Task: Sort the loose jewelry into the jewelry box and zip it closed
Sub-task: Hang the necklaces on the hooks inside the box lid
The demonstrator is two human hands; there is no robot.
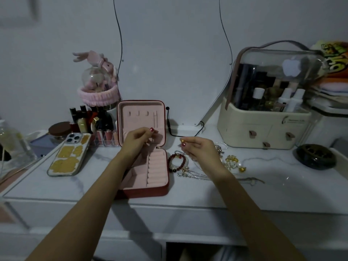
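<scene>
Hands raised over the dressing table: my left hand (pixel 140 137) hovers above the open jewelry box (pixel 145 147), fingers pinched together; my right hand (pixel 199 147) pinches likewise over the loose jewelry (pixel 190 166) beside the box. Whether either grips a fine chain, I cannot tell. A phone (pixel 68 155) lies to the left, a cosmetics case (pixel 263 129) stands to the right.

Your open jewelry box (pixel 148 166) sits at the centre of the tabletop (pixel 282 178), its lid standing up at 12 o'clock. The phone (pixel 68 155) lies at its 9 o'clock, with the lipstick rack (pixel 94 123) behind it at 11. The loose jewelry (pixel 188 166) lies just beside the box at 3 o'clock, and the cosmetics case (pixel 263 127) stands at 2.
</scene>
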